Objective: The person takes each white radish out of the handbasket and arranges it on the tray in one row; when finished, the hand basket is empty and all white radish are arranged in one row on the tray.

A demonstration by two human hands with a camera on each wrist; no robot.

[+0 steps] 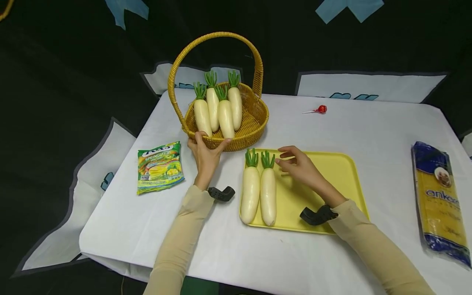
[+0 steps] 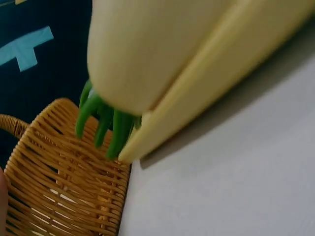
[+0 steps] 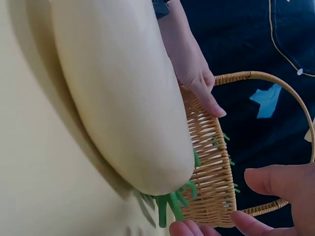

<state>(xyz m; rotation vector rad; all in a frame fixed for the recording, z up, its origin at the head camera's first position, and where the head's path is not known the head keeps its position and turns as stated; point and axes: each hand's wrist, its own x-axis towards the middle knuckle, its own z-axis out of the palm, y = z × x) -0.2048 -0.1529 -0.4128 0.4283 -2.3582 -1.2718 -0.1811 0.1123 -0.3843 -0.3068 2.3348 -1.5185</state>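
A round wicker basket [image 1: 254, 119] with a tall arched handle stands at the back of the table and contains several white radishes [image 1: 225, 116] with green tops. My left hand [image 1: 207, 157] grips its front rim, thumb towards the right. Two more white radishes [image 1: 268, 196] lie side by side along the left of a yellow tray [image 1: 332, 176], tops pointing away from me. Over the tray, my right hand [image 1: 298, 166] hovers just right of the nearer radish's green top, fingers loosely bent and holding nothing. The right wrist view shows its thumb and fingers [image 3: 275, 182] apart.
Left of the tray lies a green and yellow soup packet [image 1: 159, 168]. A red lollipop [image 1: 320, 110] rests towards the back of the white-covered table [image 1: 228, 254]. At the far right is a yellow and blue pasta bag [image 1: 440, 200].
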